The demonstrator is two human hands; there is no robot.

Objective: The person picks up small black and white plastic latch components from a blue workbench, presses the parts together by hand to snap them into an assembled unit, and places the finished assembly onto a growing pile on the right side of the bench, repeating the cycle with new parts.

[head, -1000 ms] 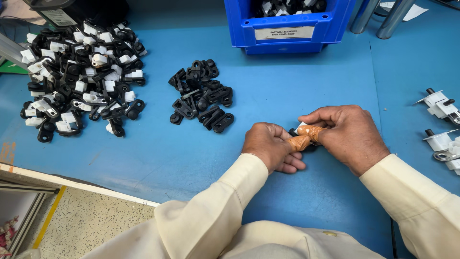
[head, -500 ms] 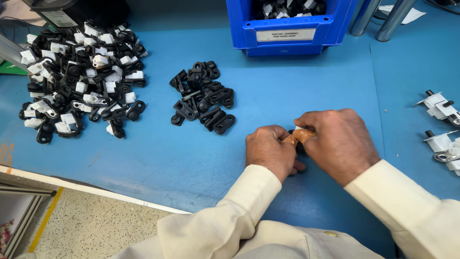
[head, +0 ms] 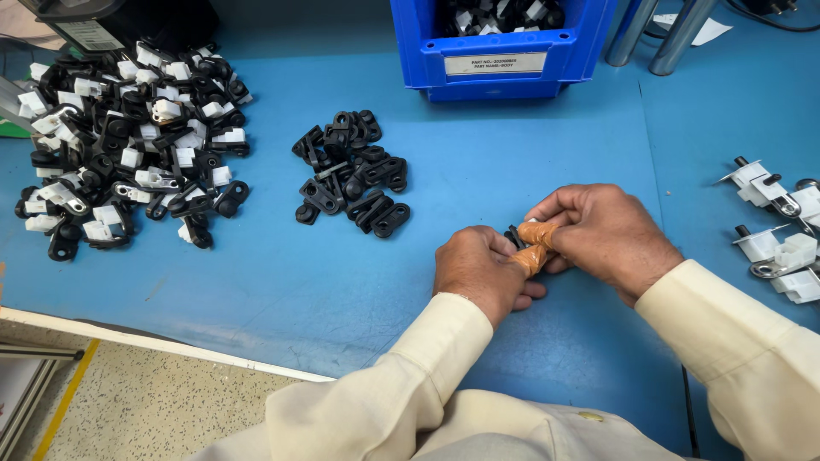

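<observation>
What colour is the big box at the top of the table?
The bin is bright blue, seen clearly in the head view.

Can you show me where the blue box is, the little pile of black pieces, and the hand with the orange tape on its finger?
Blue box [head: 504,60], head view, front wall.
Small black pile [head: 350,175], head view, pile's middle.
Right hand [head: 602,235], head view, back of hand.

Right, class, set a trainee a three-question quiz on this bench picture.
1. True or false: both hands meet on one small black part.
2. Which lies nearer the left hand: A, the all-black pile, or B, the black-and-white pile?
3. What colour is the bin at the back?

Key: 1 true; the right hand pinches it too. 2 A. 3 blue.
</observation>
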